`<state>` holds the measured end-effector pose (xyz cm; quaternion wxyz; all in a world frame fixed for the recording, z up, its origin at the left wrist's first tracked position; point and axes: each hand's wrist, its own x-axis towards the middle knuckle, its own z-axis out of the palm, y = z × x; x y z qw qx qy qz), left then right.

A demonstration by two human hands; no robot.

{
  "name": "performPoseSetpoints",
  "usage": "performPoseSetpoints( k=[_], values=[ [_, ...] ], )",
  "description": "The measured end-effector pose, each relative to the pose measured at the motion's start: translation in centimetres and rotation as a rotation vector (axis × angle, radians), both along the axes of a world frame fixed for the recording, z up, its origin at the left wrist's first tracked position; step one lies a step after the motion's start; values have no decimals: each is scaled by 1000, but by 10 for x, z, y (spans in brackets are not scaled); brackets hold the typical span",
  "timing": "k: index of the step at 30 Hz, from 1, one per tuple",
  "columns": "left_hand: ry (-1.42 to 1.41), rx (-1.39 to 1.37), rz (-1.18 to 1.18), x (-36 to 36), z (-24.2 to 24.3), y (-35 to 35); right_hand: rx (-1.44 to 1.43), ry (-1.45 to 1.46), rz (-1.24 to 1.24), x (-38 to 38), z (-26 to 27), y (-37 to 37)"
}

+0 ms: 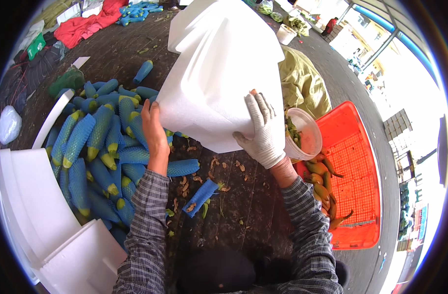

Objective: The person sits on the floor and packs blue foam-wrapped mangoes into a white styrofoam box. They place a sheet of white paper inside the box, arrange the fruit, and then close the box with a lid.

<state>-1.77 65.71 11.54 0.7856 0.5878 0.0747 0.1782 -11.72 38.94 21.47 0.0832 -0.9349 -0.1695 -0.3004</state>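
Note:
A white polystyrene foam box (224, 77) is held up between both hands over the dark floor; its inside is hidden. My left hand (156, 136), bare, presses on its left edge with the fingers upright. My right hand (262, 128), in a whitish knitted glove with a fingertip showing through, lies flat on its right side, fingers spread. Left of the box is a pile of green vegetables (99, 136), elongated and sleeved in blue foam netting. An empty-looking blue net sleeve (201, 196) lies on the floor below the box, among dried brown scraps.
At the right are a red plastic crate (356, 176) with brownish-orange vegetables (321, 183) and a white bucket (310, 136) with greens. White foam boxes (44, 191) stand lower left. Red cloth (84, 27) lies upper left. A person (330, 26) in red is far off, upper right.

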Motion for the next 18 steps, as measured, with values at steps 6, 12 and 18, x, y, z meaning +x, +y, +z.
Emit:
performPoseSetpoints(
  k=[6,12,18],
  values=[
    [-382,617,61,-33,56,-16,-269,85,81,-16,-30,-14],
    [-456,886,-59,-15,3,7,-175,84,-180,-3,-49,-85],
    [-535,1186,-149,-64,-5,-6,-316,66,-95,25,1,-146]
  ],
)
